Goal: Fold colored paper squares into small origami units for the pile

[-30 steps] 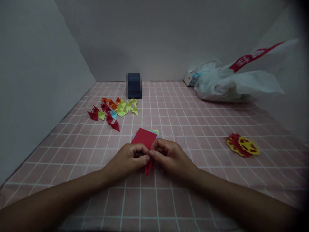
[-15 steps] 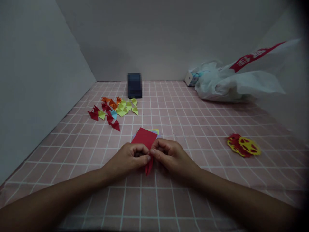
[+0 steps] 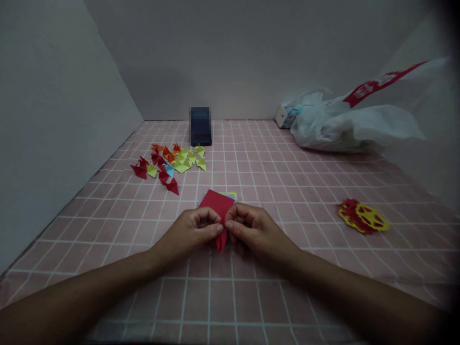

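Pinching folded red paper (image 3: 221,241) between the fingers of the left hand (image 3: 194,234) and right hand (image 3: 256,232), close together over the checked worktop (image 3: 280,187), near coloured sheets (image 3: 230,196), well apart from yellow and red cut-outs (image 3: 363,216).

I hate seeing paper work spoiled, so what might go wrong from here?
The folded red paper might crease unevenly or tear, as the left hand and right hand pinch it close together. Either hand might also nudge the coloured sheets just beyond them.
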The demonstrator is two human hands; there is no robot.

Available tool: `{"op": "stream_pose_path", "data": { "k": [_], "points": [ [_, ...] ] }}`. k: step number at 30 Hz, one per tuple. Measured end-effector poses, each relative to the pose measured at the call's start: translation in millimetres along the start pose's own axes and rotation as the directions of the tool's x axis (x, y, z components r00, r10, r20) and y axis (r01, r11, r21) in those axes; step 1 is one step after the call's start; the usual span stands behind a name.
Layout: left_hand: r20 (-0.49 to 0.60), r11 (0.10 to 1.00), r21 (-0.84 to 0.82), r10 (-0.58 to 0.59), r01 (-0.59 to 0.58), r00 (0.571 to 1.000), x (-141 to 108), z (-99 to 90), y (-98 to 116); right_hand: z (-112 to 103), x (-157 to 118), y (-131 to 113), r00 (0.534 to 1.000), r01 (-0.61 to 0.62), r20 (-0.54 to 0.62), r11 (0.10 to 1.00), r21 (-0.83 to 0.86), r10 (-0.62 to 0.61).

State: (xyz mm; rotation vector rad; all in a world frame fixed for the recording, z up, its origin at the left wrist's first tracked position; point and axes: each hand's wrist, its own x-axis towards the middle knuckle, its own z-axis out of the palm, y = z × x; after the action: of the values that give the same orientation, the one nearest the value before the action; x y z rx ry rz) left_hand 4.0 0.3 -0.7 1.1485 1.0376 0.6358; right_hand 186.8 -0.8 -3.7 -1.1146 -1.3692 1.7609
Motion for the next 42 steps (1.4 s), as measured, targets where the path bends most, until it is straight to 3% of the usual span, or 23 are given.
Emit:
{"op": "stream_pose_path", "data": {
  "k": [13, 26, 42],
  "points": [
    [0.056, 0.996, -0.073, 0.047, -0.043, 0.997, -2.3, -1.2, -0.8, -0.4, -0.5, 0.3, 1.0, 0.005, 0.012, 1.0, 0.002, -0.005],
    [0.039, 0.997, 0.044, 0.055, -0.056, 0.998, -2.2, -0.8, 1.1, 0.9, -0.7, -0.2, 1.0, 0.02, -0.01, 0.997, -0.071, -0.021],
    [-0.026, 0.99, 0.14, 0.03, -0.026, 0.999, -1.0, 2.9, 3.4, 1.4, -2.8, -0.2, 0.989, 0.144, -0.011, 0.967, -0.212, -0.149]
  ]
}}
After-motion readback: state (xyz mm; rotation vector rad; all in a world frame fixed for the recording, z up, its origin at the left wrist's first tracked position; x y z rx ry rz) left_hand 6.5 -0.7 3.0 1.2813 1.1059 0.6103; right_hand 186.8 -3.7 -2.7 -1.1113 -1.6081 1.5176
